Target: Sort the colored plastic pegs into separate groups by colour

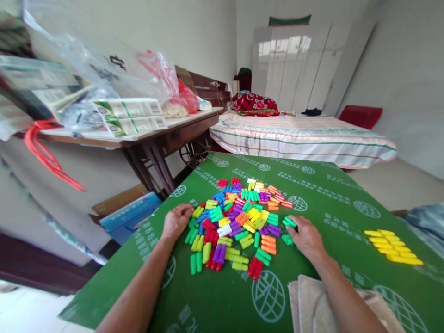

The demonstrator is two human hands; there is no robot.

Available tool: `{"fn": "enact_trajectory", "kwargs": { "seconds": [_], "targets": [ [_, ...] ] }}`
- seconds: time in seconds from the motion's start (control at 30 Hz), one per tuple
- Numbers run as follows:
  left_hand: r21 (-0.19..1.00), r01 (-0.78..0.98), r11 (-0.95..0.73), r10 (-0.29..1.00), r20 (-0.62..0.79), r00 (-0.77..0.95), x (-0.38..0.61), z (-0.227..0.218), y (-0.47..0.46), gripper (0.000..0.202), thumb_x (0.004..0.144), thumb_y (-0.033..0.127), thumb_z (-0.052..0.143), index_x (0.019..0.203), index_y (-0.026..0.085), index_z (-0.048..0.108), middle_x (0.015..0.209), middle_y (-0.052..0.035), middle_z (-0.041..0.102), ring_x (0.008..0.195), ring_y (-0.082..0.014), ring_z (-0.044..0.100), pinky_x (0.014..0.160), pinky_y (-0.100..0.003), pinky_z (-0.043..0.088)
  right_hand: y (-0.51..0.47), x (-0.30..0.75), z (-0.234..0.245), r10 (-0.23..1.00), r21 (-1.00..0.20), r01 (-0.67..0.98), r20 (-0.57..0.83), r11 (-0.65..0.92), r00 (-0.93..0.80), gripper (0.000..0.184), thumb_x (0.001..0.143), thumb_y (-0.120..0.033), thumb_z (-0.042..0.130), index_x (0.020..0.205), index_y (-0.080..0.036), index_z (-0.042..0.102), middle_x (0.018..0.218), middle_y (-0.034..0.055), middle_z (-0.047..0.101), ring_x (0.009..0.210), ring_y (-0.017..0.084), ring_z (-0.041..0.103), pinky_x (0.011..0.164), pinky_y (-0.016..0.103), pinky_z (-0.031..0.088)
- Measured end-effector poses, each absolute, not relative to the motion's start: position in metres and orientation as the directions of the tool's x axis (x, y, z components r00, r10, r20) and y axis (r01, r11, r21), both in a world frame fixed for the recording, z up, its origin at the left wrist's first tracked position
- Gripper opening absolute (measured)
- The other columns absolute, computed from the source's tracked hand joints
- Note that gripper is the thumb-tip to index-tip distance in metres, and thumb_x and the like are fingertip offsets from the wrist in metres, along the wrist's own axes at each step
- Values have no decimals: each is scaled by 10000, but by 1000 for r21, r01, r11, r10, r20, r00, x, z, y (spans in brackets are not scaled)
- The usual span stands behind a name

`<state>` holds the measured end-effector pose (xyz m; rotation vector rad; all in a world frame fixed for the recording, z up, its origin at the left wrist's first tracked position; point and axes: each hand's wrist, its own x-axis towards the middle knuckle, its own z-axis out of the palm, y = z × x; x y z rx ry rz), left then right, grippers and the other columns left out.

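A pile of small plastic double-tube pieces (pixel 236 221) in red, green, yellow, purple, blue, orange and white lies spread on the green board (pixel 215 305). My left hand (pixel 177 221) rests at the pile's left edge with its fingers curled together; whatever may be inside them is hidden. Beside its fingertips is a lime-green piece (pixel 198 212). On the pile's right, my right hand (pixel 305 235) has thumb and fingers closed on a green plastic piece (pixel 289 222). Another green piece (pixel 287 239) lies just below those fingers.
Several yellow pieces (pixel 393 247) lie in a row at the board's right. A folded beige cloth (pixel 308 303) sits under my right forearm. To the left, a table (pixel 194 125) bears boxes (pixel 130 115) and plastic bags. A bed (pixel 298 136) stands beyond the board.
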<state>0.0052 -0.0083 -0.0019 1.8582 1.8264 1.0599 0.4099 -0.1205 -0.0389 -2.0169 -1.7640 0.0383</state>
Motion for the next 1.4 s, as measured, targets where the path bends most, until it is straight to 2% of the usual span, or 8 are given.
{"fn": "enact_trajectory", "kwargs": {
  "seconds": [0.13,0.3,0.47,0.7,0.9,1.0,1.13,1.4],
  "targets": [
    [665,730,-156,958,283,-53,6,-2,-9,330,694,477,482,784,220,668,737,-8,697,721,-189,619,691,-278,478,-120,409,-50,909,-303,952,384,-43,163,341,876,-295,449,1124,-185,655,1094,93,683,980,223,623,894,341,479],
    [645,746,-165,961,274,-24,9,0,-9,290,719,423,479,784,234,690,843,-32,715,818,-205,635,789,-306,491,-117,409,-57,889,-266,964,442,-3,124,379,897,-329,401,1095,-150,669,1059,124,691,951,240,627,869,358,494],
    [652,743,-150,970,241,-15,13,-2,-10,289,766,377,459,820,232,704,844,-37,715,802,-206,640,791,-327,497,-116,411,-61,871,-251,968,482,28,100,401,898,-352,393,1079,-135,677,1041,129,699,926,249,627,851,370,499],
    [704,699,-128,970,235,-59,26,-7,-19,274,779,344,458,836,225,698,807,-29,700,768,-201,622,731,-323,478,-117,413,-66,864,-280,959,491,32,115,383,895,-371,392,1069,-186,679,1038,106,700,941,242,623,856,380,500],
    [753,638,-160,967,249,-51,41,-7,-34,360,821,466,442,853,212,696,716,-3,666,699,-173,588,642,-281,447,-117,416,-69,855,-293,955,508,53,108,410,884,-399,385,1054,-178,685,1022,121,698,916,254,629,829,393,512],
    [772,610,-175,967,253,-43,44,-9,-36,359,796,494,501,893,209,696,737,1,670,716,-169,592,646,-271,445,-117,416,-69,855,-293,955,507,51,110,394,876,-400,395,1047,-197,687,1001,110,700,909,252,625,821,393,510],
    [801,568,-188,968,250,-32,43,-17,-34,337,751,456,577,936,196,686,762,3,683,709,-165,599,655,-269,456,-118,417,-69,857,-286,957,503,44,111,409,881,-417,386,1056,-193,681,1002,107,698,916,251,622,831,391,509],
    [874,439,-210,965,258,-50,38,-27,-33,354,724,399,616,991,174,674,897,-47,722,836,-205,644,769,-313,504,-119,421,-72,856,-283,958,506,42,111,417,883,-432,382,1050,-192,678,1021,113,696,935,254,620,848,393,501]
  ]
}}
